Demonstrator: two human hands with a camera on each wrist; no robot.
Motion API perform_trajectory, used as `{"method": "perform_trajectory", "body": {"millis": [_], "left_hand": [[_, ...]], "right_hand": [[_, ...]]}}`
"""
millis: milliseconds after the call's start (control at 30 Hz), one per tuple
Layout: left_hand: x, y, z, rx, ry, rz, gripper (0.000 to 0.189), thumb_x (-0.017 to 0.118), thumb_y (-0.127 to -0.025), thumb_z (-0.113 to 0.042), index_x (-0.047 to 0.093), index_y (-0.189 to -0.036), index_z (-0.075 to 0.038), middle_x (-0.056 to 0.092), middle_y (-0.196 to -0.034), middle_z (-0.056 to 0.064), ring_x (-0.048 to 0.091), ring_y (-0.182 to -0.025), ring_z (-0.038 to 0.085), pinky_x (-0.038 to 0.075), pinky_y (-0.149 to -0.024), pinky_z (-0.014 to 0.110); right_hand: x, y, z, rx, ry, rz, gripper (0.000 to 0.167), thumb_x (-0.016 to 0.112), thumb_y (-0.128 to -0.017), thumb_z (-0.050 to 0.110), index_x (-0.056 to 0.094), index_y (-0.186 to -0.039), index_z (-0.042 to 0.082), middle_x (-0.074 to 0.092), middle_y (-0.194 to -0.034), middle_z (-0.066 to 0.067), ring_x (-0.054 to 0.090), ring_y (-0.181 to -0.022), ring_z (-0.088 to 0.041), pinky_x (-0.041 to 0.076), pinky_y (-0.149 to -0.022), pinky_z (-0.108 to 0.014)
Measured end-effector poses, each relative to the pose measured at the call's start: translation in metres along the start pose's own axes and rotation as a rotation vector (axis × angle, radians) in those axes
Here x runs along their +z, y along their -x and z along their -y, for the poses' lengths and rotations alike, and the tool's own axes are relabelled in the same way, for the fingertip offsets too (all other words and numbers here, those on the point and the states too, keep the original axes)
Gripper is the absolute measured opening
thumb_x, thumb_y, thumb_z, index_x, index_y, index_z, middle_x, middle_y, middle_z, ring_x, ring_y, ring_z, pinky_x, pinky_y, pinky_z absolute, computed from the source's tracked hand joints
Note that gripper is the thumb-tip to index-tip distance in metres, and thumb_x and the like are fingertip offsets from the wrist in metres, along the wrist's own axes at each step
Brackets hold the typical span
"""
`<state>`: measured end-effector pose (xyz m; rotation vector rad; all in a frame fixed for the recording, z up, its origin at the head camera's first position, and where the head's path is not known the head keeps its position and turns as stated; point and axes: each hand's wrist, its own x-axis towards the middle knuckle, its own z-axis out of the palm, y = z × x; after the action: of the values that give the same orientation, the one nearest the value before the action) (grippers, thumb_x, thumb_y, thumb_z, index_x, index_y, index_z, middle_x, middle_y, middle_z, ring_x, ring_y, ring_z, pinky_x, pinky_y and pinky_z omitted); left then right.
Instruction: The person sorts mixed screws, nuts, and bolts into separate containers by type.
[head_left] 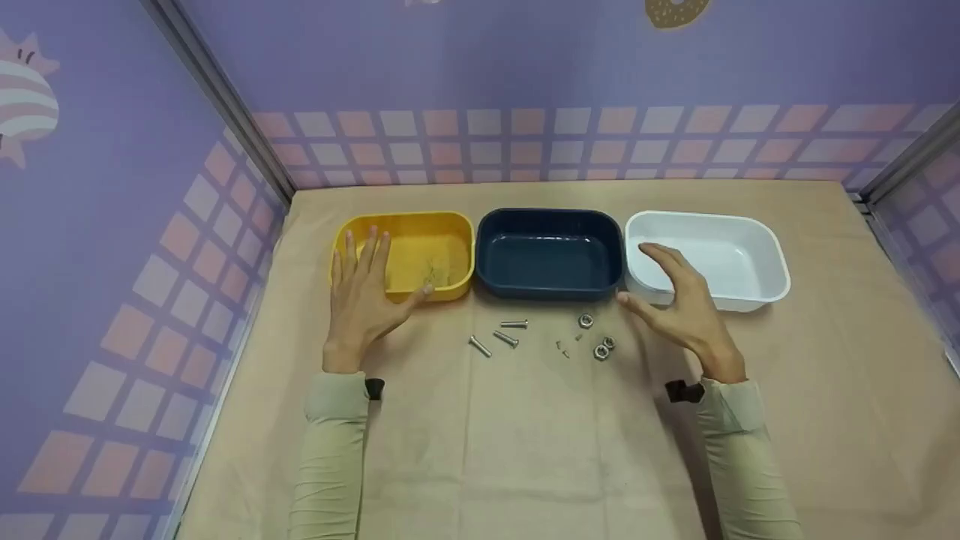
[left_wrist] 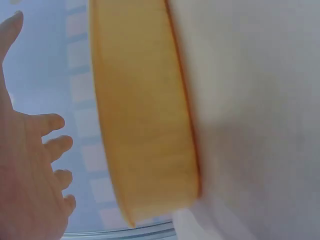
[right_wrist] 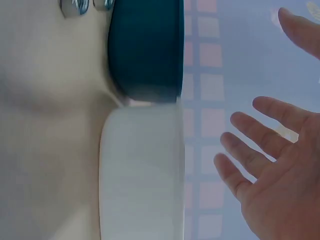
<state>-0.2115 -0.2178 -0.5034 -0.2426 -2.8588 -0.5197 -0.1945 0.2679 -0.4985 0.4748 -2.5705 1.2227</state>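
Note:
My left hand (head_left: 361, 304) is spread over the near left part of the yellow bin (head_left: 405, 219), fingers straight and thumb held out to the right. In the left wrist view the palm hovers above the bin's rim, holding nothing. My right hand (head_left: 686, 307) hangs over the left end of the white bin (head_left: 776, 259), its fingers extended and thumb apart, also with nothing in it. Between the hands lie several bolts (head_left: 506, 339), several hex nuts (head_left: 601, 352) and a few tiny screws (head_left: 565, 354). Some small thin pieces (head_left: 435, 276) show inside the yellow bin.
A dark blue bin (head_left: 550, 292) stands between the yellow and white ones, all three in a row. Beige cloth (head_left: 532, 450) covers the table. Purple patterned panels (head_left: 525, 60) rise behind it and at the sides, with metal posts (head_left: 225, 97) at the corners.

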Motion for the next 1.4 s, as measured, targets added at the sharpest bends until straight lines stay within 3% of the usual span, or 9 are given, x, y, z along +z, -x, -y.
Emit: {"method": "perform_trajectory", "body": {"millis": [167,300,500,733,967,1067,1167,1400], "left_hand": [[0.001,0.002,0.018,-0.017,0.017,0.017,0.115,0.058,-0.091,-0.081,0.023,-0.170,-0.005,0.017,-0.180,0.011,0.005,-0.167,0.042,0.000,-0.135,0.060],[-0.003,0.002,0.033,-0.043,0.011,0.027,0.117,0.058,-0.091,-0.081,0.021,-0.170,-0.003,0.016,-0.180,0.014,0.005,-0.166,0.043,0.003,-0.135,0.060],[-0.008,0.001,0.052,-0.068,0.003,0.051,0.117,0.057,-0.092,-0.080,0.022,-0.169,0.001,0.015,-0.179,0.018,0.006,-0.166,0.044,0.007,-0.134,0.061],[-0.007,0.002,0.068,-0.097,0.007,0.067,0.118,0.056,-0.093,-0.080,0.020,-0.169,0.003,0.014,-0.178,0.022,0.007,-0.166,0.044,0.007,-0.135,0.060],[-0.008,0.005,0.084,-0.101,0.009,0.064,0.117,0.058,-0.095,-0.076,0.016,-0.169,0.004,0.011,-0.178,0.023,0.009,-0.166,0.045,0.009,-0.134,0.062],[-0.008,0.005,0.089,-0.104,0.015,0.070,0.116,0.057,-0.095,-0.076,0.016,-0.169,0.004,0.011,-0.178,0.024,0.008,-0.166,0.045,0.009,-0.134,0.063],[-0.008,0.004,0.093,-0.099,0.028,0.079,0.115,0.056,-0.096,-0.076,0.015,-0.169,0.003,0.011,-0.178,0.023,0.008,-0.166,0.045,0.009,-0.134,0.062],[-0.006,-0.001,0.101,-0.043,0.042,0.079,0.110,0.058,-0.099,-0.069,0.014,-0.169,0.003,0.011,-0.179,0.022,0.010,-0.166,0.044,0.010,-0.134,0.061]], "right_hand": [[0.012,0.000,0.006,-0.013,-0.064,0.017,0.073,0.090,-0.087,0.023,0.059,-0.151,0.006,0.059,-0.151,-0.016,0.053,-0.144,-0.033,0.042,-0.118,-0.059],[0.020,0.001,0.011,-0.039,-0.110,0.022,0.062,0.088,-0.090,0.019,0.064,-0.145,0.006,0.065,-0.143,-0.016,0.058,-0.135,-0.028,0.046,-0.109,-0.048],[0.031,0.003,0.014,-0.089,-0.158,0.019,0.045,0.085,-0.092,0.014,0.070,-0.134,0.006,0.070,-0.128,-0.009,0.063,-0.120,-0.034,0.048,-0.099,-0.037],[0.046,0.008,0.018,-0.089,-0.204,0.056,0.038,0.082,-0.094,0.012,0.071,-0.128,0.000,0.072,-0.124,-0.022,0.065,-0.114,-0.039,0.049,-0.098,-0.040],[0.070,0.010,0.024,-0.092,-0.270,0.121,0.033,0.080,-0.097,0.012,0.072,-0.127,0.003,0.072,-0.122,-0.021,0.068,-0.112,-0.037,0.057,-0.096,-0.050],[0.080,0.011,0.026,-0.065,-0.302,0.147,0.033,0.079,-0.097,0.010,0.072,-0.127,-0.001,0.071,-0.121,-0.023,0.069,-0.108,-0.039,0.059,-0.094,-0.052],[0.089,0.009,0.027,-0.010,-0.306,0.173,0.034,0.079,-0.098,0.010,0.071,-0.127,-0.005,0.072,-0.120,-0.022,0.070,-0.106,-0.032,0.060,-0.093,-0.050],[0.105,0.006,0.032,0.088,-0.277,0.217,0.037,0.079,-0.098,0.014,0.072,-0.131,-0.002,0.076,-0.120,-0.013,0.070,-0.107,-0.026,0.059,-0.091,-0.041]]}}
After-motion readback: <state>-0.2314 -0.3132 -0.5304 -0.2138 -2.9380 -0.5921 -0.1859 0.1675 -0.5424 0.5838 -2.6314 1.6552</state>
